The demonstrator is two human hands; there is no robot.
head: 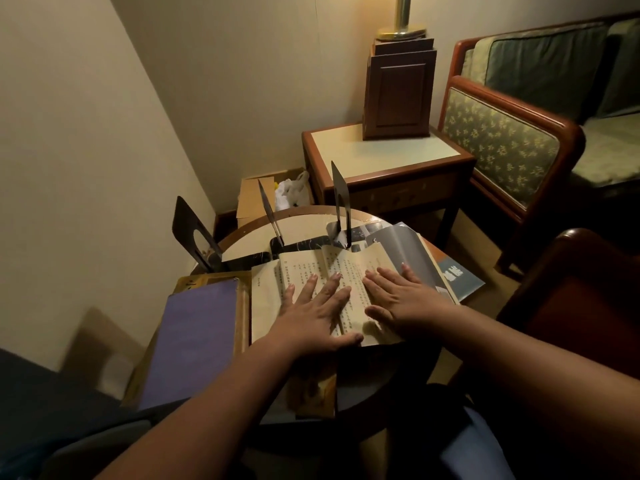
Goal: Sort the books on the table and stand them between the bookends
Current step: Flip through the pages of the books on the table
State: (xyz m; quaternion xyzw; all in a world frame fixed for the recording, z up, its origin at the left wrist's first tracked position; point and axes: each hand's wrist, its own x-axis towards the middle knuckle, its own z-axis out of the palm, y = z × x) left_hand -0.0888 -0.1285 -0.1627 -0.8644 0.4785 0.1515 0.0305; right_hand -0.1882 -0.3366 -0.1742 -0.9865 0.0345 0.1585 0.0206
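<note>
Two bare hands of mine lie flat and open, fingers spread, gripping nothing: my left hand presses the left page and my right hand the right page of one open book printed in columns of small characters too fine to read. It rests at the middle of a round table with a pale top and dark wooden rim. Just left of it sits one purple-covered book, lying closed on top of a yellowish one whose edge alone shows. To the right, partly under the open book, is one grey-and-blue book hanging over the table's edge. Beyond my fingertips three black metal bookends stand upright with nothing between them: a left bookend, a thin middle bookend seen edge-on, and a right bookend. Farther off, a square side table carries one dark wooden box under a brass lamp base, cut off at the top. A cardboard box sits in the corner against cream walls, and a green patterned armchair fills the right. Lighting is dim.
</note>
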